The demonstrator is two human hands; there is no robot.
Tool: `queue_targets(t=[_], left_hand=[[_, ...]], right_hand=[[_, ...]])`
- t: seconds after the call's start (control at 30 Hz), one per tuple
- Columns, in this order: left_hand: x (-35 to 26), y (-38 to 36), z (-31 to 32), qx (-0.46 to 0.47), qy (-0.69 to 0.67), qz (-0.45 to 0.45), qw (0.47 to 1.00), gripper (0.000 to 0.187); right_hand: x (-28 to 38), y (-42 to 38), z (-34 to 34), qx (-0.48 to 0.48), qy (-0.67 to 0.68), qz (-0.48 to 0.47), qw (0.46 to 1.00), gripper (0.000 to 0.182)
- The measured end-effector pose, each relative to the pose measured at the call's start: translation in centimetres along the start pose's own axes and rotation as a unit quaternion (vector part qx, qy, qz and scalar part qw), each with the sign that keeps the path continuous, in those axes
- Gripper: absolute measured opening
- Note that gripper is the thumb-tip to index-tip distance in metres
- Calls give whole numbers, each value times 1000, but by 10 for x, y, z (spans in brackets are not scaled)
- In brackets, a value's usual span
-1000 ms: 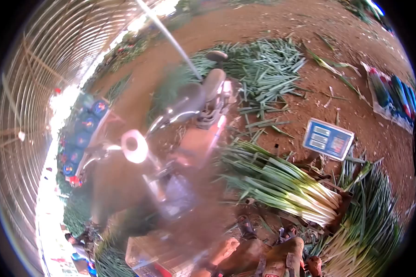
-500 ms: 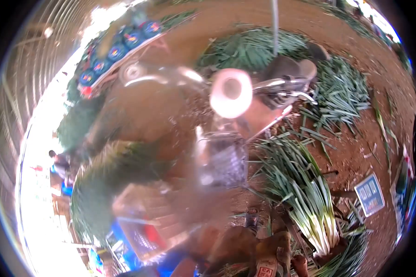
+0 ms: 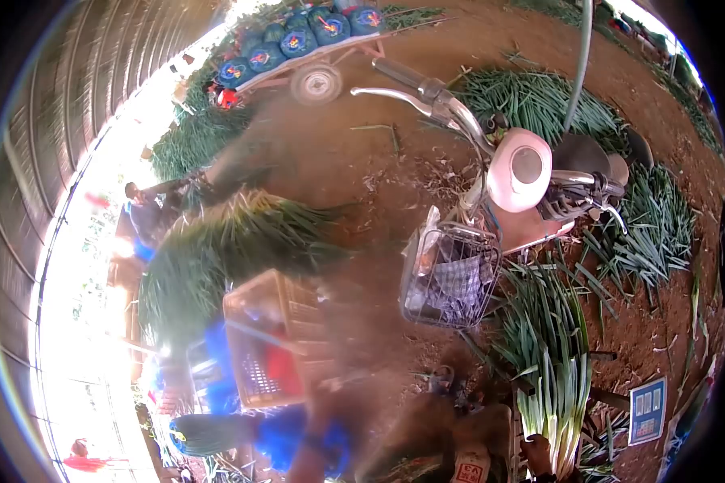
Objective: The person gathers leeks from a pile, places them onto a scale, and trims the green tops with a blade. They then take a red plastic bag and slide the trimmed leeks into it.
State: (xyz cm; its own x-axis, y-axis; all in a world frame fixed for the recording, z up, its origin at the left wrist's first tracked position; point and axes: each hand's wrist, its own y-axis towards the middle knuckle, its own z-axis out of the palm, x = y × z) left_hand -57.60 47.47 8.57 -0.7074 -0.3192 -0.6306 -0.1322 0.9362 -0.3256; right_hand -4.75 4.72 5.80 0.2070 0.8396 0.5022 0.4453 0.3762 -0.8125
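A large bundle of long green onions [image 3: 557, 366] lies to my right, white ends toward me. My right hand [image 3: 536, 455] is at the left edge of the white ends, its fingers curled against the stalks. My left hand [image 3: 322, 402] is stretched forward and smeared by motion, so its fingers cannot be made out. It is nearest to an orange plastic crate [image 3: 254, 299] with something red inside. Blue plastic [image 3: 330, 443] lies beside my left forearm. A scale's display panel [image 3: 647, 410] stands to the right of the onions.
A pink-and-white scooter [image 3: 519, 171] with a wire front basket [image 3: 451, 278] stands ahead. Heaps of green onions [image 3: 532, 97] lie on the dirt floor. At the far left, a cart [image 3: 316, 83] carries blue-wrapped bundles. A person [image 3: 145, 217] is beside a large onion pile [image 3: 225, 241].
My view has swung left, shifting the scooter and cart rightward in the picture. My right hand has come up against the white onion ends. My left hand has reached forward near the crate.
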Motion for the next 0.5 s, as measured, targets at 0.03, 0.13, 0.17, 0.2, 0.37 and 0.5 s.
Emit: queue_targets(t=[0.03,0.13,0.17,0.2,0.37,0.5], left_hand=[[-25,-3,-10,-7,-205,-99,974,46],[-32,21,-22,-34,-266,-136,954,54],[-26,35,-20,-31,-296,-129,946,54],[-42,34,-18,-55,-328,-163,929,52],[3,102,-18,12,-380,-233,895,63],[40,144,-6,-15,-447,-216,868,58]], right_hand=[[3,2,-2,-3,-19,15,1000,33],[-33,10,0,56,-187,31,980,46],[-61,20,-3,114,-321,-15,940,57],[-51,16,3,101,-331,-18,938,57],[43,9,43,13,-173,44,984,52],[119,20,71,1,-175,43,984,49]])
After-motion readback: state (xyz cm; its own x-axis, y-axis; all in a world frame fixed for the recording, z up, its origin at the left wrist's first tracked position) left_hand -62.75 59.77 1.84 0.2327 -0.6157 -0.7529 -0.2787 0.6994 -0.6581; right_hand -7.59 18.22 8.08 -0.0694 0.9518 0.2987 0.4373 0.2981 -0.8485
